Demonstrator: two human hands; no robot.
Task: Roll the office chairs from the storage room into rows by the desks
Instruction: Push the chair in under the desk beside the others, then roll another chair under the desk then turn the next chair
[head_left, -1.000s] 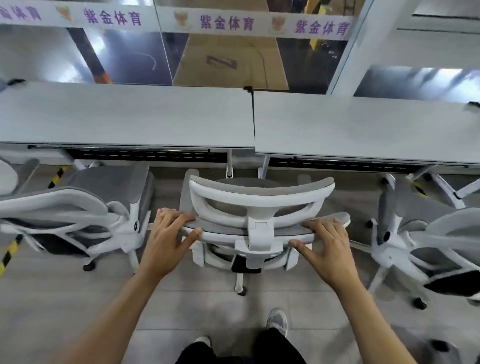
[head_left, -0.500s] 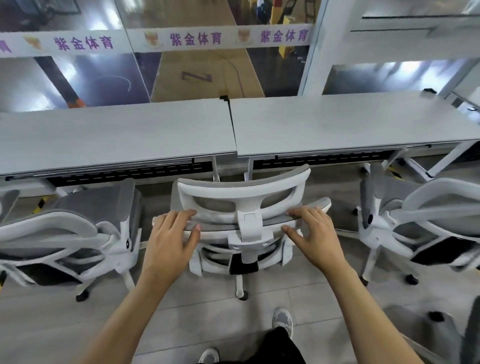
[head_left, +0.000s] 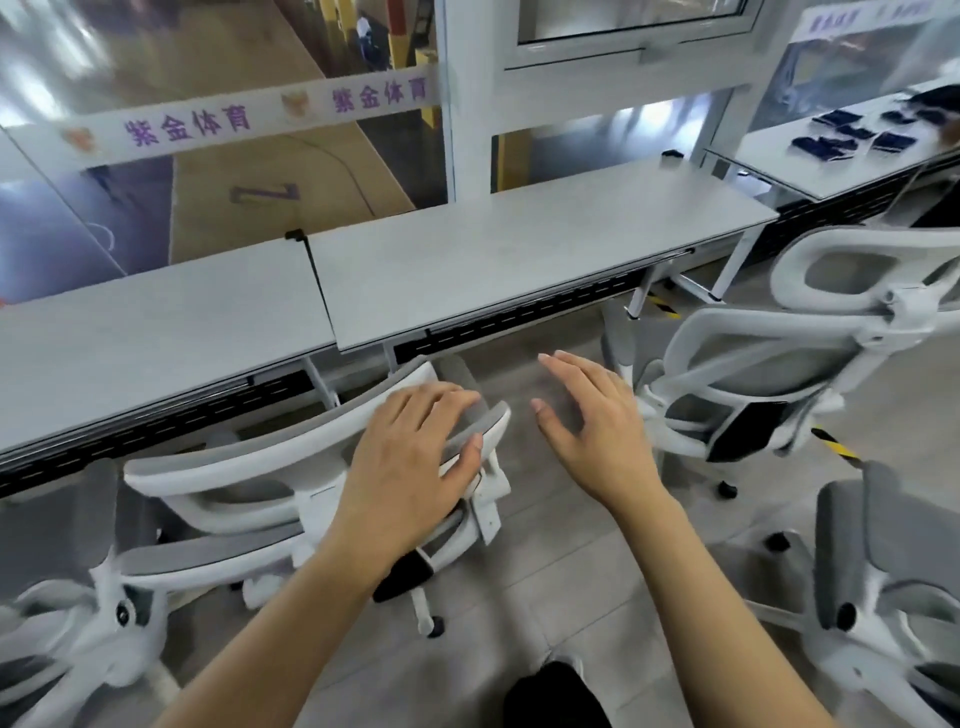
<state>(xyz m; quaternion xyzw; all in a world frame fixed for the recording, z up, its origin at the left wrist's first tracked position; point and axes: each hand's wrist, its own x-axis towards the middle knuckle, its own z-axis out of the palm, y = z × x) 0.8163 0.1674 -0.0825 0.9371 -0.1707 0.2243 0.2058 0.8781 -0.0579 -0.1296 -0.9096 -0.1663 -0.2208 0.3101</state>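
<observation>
Since the earlier frames the right hand (head_left: 597, 431) has come off the chair back and now hangs in the air with its fingers spread, holding nothing, while the view has swung toward the right. Only the left hand (head_left: 410, 457) is on the middle chair (head_left: 234, 483); it lies flat, fingers loosely open, over the right end of the grey-and-white backrest, resting rather than clamped around it.

That chair stands tucked close to the front edge of the left table (head_left: 156, 332), its backrest just below the black cable tray. A second table (head_left: 519, 244) butts against the first, the seam between them running up to a small black clip at the far edge. Beyond both rises a glass wall (head_left: 130, 78) with a white banner of purple characters.

At the right, another chair (head_left: 779, 364) sits turned at an angle, near the right table's leg and well apart from the middle one. A further chair (head_left: 872, 597) crowds the lower right corner, and one more chair (head_left: 67, 623) is just beside the middle chair at the lower left, their frames almost touching.

Open grey floor (head_left: 561, 545) lies between the middle chair and the angled one, under the free hand. A third table (head_left: 831, 156) at the far right carries dark flat items.
</observation>
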